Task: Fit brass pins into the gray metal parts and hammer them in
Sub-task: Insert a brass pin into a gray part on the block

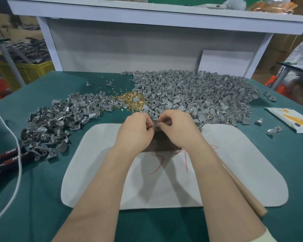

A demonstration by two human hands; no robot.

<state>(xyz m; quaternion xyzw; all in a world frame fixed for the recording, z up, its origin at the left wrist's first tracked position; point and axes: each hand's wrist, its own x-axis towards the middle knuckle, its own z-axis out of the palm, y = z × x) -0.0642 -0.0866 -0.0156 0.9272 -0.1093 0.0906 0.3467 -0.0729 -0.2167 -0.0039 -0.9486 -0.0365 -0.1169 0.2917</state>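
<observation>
One gray part (155, 122) only in work: pinches it between the curled fingers of the left hand (136, 127) and the right hand (177, 126), just above a dark block (162, 142) on the gray mat (234, 163). Cannot tell if a pin sits inside. No hammering yet; leaves a wooden handle (243, 189) beside the right forearm, untouched. Farther on the bench (42, 198), shows a smaller heap (56, 119) at left, brass pins (129, 100) in the middle, a very big heap (191, 91) at right. Seems far from finished.
</observation>
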